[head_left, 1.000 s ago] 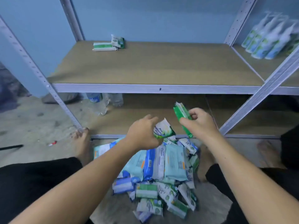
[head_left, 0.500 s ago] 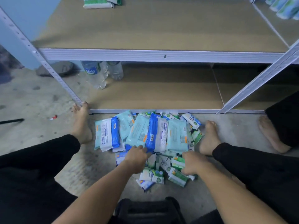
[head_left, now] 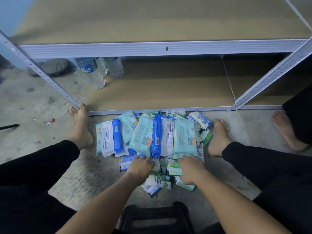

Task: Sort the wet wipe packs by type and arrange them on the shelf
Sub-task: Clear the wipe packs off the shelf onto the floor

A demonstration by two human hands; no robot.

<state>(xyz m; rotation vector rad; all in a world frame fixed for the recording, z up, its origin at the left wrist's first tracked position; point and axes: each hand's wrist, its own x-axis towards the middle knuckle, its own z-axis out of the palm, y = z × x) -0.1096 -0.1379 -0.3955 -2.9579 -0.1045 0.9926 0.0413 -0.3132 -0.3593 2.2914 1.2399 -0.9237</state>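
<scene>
While both forearms reach down past the black stool (head_left: 155,215), I see the left hand (head_left: 141,166) and right hand (head_left: 190,168) palm-down on the near side of the wet wipe pile (head_left: 184,137). Their fingers are bent over the small green-and-white packs (head_left: 158,181), and I cannot tell whether either hand grips 1.

The pile lies on the concrete floor between the person's left foot (head_left: 81,130) and right foot (head_left: 217,137). Its far edge reaches the lower shelf's front rail (head_left: 211,108). On top, 3 pale teal packs (head_left: 141,135) and 2 blue-and-white packs (head_left: 109,137) lie flat, side by side.

Bare floor shows left of the left foot, with a red scrap (head_left: 50,121) on it. At the right, a second person's foot (head_left: 287,132) stands beside the right upright (head_left: 270,78).

On the lower shelf board (head_left: 168,92), 2 water bottles (head_left: 94,71) stand at the left end. The upper shelf board (head_left: 152,19) is above.
</scene>
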